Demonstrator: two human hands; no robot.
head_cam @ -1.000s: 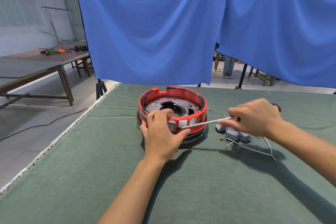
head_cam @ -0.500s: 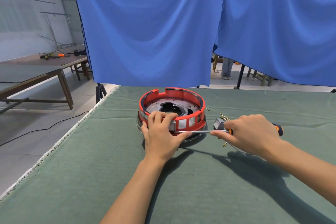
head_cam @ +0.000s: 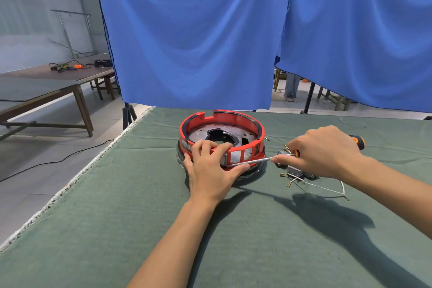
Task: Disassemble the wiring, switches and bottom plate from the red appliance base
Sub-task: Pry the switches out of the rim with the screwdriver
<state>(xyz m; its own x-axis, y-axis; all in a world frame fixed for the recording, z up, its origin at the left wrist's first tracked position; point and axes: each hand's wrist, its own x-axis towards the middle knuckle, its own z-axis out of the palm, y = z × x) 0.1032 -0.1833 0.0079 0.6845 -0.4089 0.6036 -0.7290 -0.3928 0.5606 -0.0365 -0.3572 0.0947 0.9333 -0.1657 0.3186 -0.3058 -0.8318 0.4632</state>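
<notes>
The left hand (head_cam: 211,170) is laid over the near rim of the red appliance base (head_cam: 222,138), its fingers curled over the top edge and its thumb pressed against the outer wall, so that the ring is braced against the sideways push of the tool. The right hand (head_cam: 320,152) is wrapped round the orange-and-black handle of a screwdriver (head_cam: 252,161), with the forefinger stretched along the shaft, apparently for steadier aim. The shaft is held almost level and its tip is brought to the lower near edge of the base, just beside the left thumb; whether it is seated in a seam or a screw cannot be told. A prying or loosening of the bottom plate (head_cam: 224,135), seen as grey metal inside the ring, is judged to be in hand.

The base is set near the far middle of the green cloth-covered table (head_cam: 233,241). Switches and wiring (head_cam: 301,174) already freed are laid just right of it, partly under the right hand, kept clear of the work.
</notes>
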